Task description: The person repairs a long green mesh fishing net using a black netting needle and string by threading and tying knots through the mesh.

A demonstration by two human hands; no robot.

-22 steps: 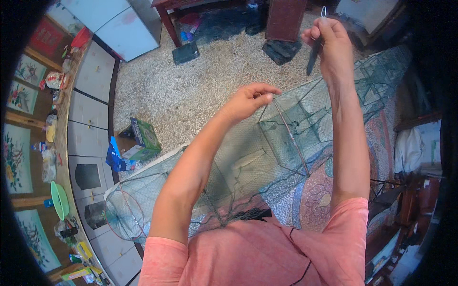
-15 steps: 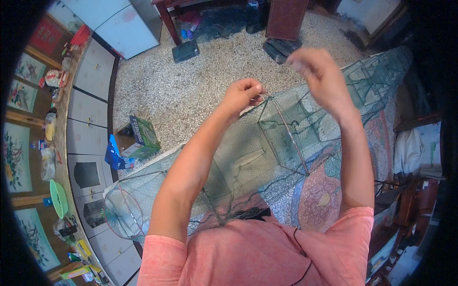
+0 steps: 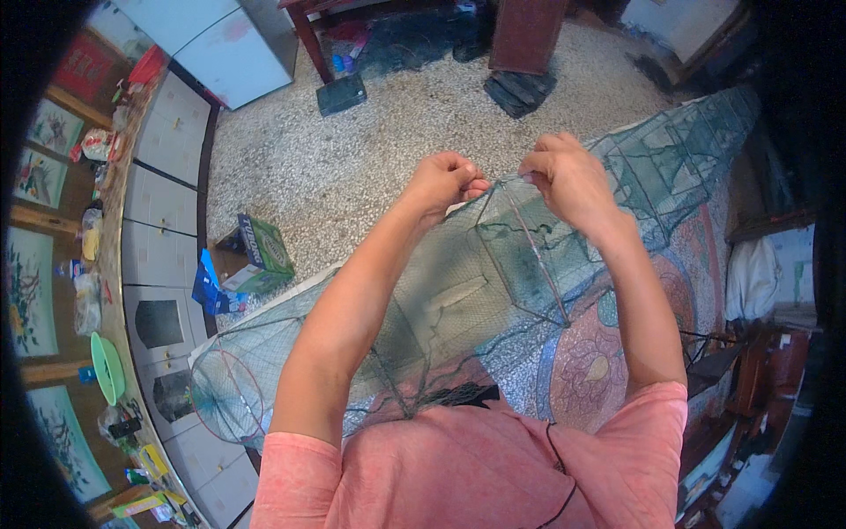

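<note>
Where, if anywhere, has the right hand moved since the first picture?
Yes: judged against the dark red panel, the right hand has moved down and left, from beside it to below it.

1. Net trap [image 3: 458, 273], centre: fine green mesh of thin cord, matt, see-through.
2. Frame bar [image 3: 535, 251] in the trap: slim, smooth-looking; metal or plastic, cannot tell.
3. Floor [image 3: 370, 141], far: speckled, pebble-grained stone look, rough, matt.
4. Mosaic panel [image 3: 586, 375], near right: small stone- or tile-like pieces, grainy texture.
5. T-shirt [image 3: 476, 467], near: soft pink cloth, matt.
6. Carton [image 3: 266, 247], left: printed cardboard, smooth.
7. Basin [image 3: 107, 368], left: green plastic, smooth.
8. Cabinet doors [image 3: 163, 203], left: smooth pale panels, low sheen.
9. Table leg [image 3: 310, 48], far: reddish-brown wood, smooth finish.
</note>
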